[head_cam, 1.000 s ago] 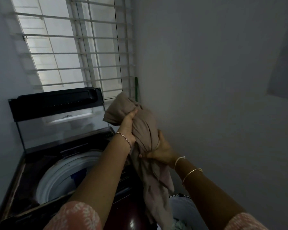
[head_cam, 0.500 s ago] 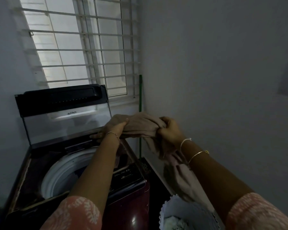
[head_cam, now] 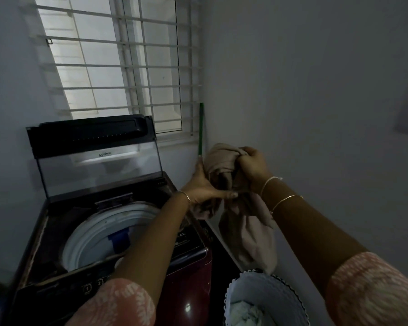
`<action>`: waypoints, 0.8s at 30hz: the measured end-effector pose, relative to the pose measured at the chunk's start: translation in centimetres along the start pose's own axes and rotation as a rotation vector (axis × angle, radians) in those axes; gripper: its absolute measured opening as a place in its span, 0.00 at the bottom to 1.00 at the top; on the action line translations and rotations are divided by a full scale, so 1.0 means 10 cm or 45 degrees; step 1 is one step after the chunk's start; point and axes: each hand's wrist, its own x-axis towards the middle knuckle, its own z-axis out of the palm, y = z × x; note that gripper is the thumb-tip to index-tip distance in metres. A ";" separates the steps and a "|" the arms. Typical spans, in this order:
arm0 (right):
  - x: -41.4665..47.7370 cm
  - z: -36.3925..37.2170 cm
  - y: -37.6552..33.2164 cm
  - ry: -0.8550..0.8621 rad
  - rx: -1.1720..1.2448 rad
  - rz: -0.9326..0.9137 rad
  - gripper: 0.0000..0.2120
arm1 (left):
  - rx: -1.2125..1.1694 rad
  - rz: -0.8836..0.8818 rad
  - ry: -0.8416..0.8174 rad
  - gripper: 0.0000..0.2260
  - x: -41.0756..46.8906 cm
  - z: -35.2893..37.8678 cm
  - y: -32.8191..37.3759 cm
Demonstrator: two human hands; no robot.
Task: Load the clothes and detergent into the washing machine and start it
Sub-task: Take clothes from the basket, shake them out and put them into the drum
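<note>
While both hands bunch the beige garment [head_cam: 224,168] beyond the washer's [head_cam: 189,262] right edge, above the laundry basket [head_cam: 292,300], loading is underway. Right hand [head_cam: 253,164] fisted on top; left hand [head_cam: 204,188] pinching below. Next: swing left over the drum [head_cam: 92,234], release.

One top-load washing machine [head_cam: 108,231], one laundry basket [head_cam: 290,300], one beige garment [head_cam: 245,231], one green pole [head_cam: 201,130], three bangles [head_cam: 285,199].
</note>
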 end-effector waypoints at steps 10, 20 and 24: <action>-0.12 -0.09 -0.02 -0.076 0.517 0.179 0.13 | 0.022 0.196 0.607 0.56 0.06 0.46 0.02; -0.36 -0.42 0.63 -0.233 0.030 0.160 0.32 | -0.875 -0.146 0.781 0.42 0.32 0.49 -0.06; -0.43 -0.55 0.99 -0.331 -0.343 0.195 0.51 | -1.206 -0.176 0.736 0.49 0.45 0.43 -0.04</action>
